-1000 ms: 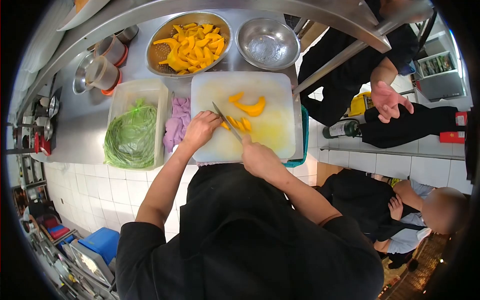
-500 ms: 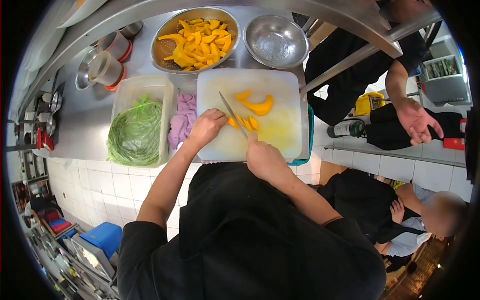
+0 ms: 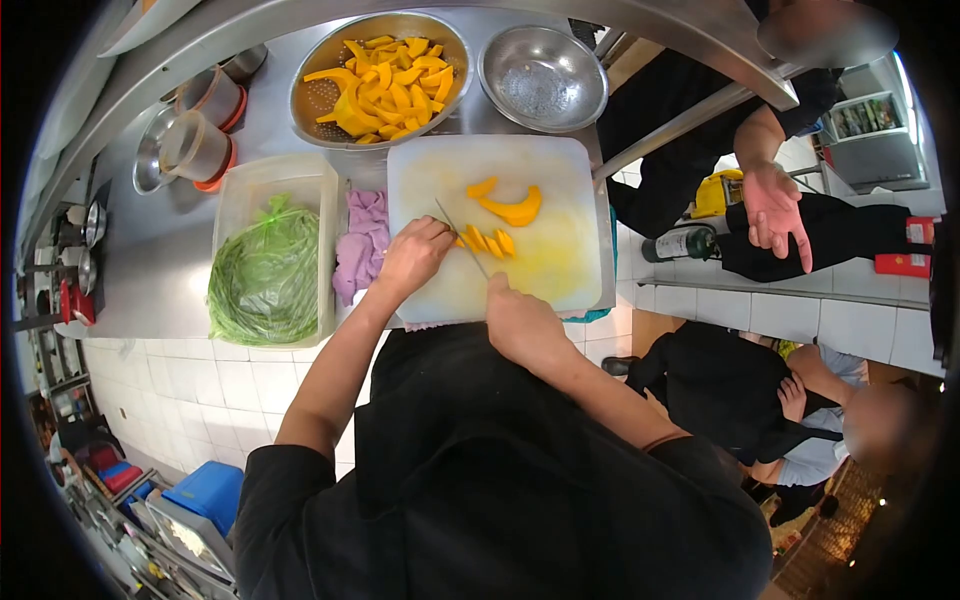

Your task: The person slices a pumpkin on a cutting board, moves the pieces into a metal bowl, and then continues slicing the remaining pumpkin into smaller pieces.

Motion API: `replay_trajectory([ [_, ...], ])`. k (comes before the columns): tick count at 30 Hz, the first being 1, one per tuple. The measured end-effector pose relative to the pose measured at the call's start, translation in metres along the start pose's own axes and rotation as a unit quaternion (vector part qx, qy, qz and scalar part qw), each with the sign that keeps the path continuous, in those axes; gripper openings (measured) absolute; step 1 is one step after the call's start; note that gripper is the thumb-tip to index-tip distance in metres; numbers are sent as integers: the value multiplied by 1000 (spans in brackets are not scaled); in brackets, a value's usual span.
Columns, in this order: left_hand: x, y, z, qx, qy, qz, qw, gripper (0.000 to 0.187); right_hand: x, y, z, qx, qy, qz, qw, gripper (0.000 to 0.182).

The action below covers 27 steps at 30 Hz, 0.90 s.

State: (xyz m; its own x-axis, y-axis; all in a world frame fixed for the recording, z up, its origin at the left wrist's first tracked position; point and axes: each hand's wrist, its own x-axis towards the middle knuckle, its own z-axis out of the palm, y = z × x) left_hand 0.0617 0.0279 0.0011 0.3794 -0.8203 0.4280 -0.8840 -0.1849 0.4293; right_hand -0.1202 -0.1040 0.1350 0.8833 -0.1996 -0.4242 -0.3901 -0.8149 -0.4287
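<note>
My right hand is wrapped round the handle of a kitchen knife, its narrow blade slanting up and left across the board. Curled fingers of my left hand press at the left end of a pumpkin slice, close beside the blade; the bit under the fingertips is mostly hidden. Cut pumpkin pieces lie in a row just right of the blade. Above them on the white cutting board rest a curved pumpkin slice and a smaller pumpkin piece.
Behind the board stand a colander of pumpkin pieces and a metal bowl. To the left are a purple cloth and a plastic bin with bagged greens. A co-worker's hand reaches in at right; another person stands below.
The knife blade has swung left and now sits beside my left fingertips, with the cut pieces to its right. The co-worker's hand has moved left, and the view has shifted slightly.
</note>
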Motion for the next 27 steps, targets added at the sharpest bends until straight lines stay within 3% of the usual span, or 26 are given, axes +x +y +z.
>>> replay_trajectory([
  [6,-2,-3,-1,-4,-20,-7,1000,12,0,4,7,-18,-30,18,999,14],
  [10,-5,-4,0,-8,-9,7,1000,19,56,32,48,-33,19,5,999,16],
  [13,-5,-3,1,-4,-14,5,1000,20,79,43,39,-25,37,-12,999,21],
  [21,-9,11,-1,-23,25,34,999,17,45,52,18,9,53,-26,998,29],
  [23,-6,13,-8,34,42,-39,998,16,35,43,9,4,42,-29,999,27],
  [27,-7,11,-3,49,13,-68,996,15,22,38,9,-42,45,-42,997,24],
])
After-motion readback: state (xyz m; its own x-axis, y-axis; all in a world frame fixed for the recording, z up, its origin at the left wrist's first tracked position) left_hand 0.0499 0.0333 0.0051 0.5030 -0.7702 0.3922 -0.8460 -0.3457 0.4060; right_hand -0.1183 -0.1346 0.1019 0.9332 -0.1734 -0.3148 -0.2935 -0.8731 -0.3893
